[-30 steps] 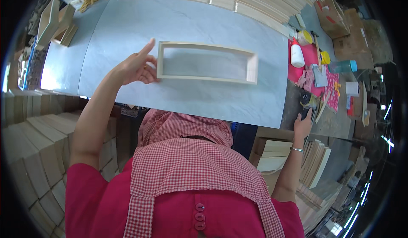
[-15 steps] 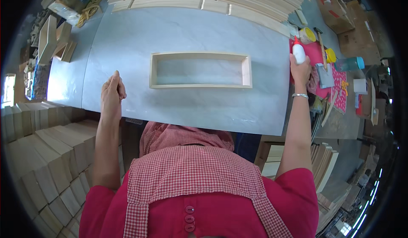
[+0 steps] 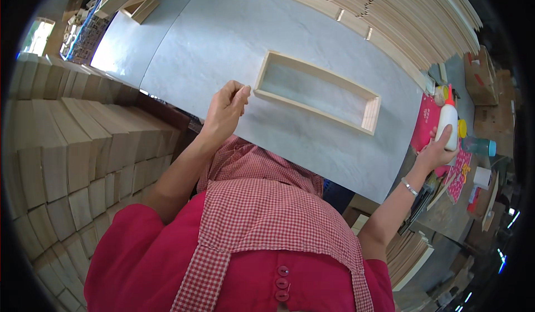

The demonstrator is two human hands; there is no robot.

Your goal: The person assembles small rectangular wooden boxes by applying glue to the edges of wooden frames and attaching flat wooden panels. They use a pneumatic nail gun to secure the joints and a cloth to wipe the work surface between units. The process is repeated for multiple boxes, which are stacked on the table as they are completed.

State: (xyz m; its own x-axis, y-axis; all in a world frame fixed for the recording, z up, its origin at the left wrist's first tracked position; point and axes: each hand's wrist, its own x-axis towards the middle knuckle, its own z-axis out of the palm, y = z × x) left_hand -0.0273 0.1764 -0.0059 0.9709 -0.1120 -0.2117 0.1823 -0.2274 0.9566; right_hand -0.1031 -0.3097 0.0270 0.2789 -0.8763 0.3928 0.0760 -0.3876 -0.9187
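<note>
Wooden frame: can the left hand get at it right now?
Probably yes: the left hand is right by the near left corner of the wooden frame, and nothing visible stands between them.

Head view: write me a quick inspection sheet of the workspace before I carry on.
Surface: grey marbled tabletop, light glare at its left end.
Job's things: rectangular wooden frame lying on the tabletop; white bottle with red nozzle, in hand.
Clutter: wooden strips piled along the far side; teal-capped bottle at right.
Hands: left hand loosely curled near the frame's left end, holding nothing visible; right hand grips the white bottle.
Cables: nothing seen.
Surroundings: stacked wooden blocks at left, cardboard box far right.
</note>
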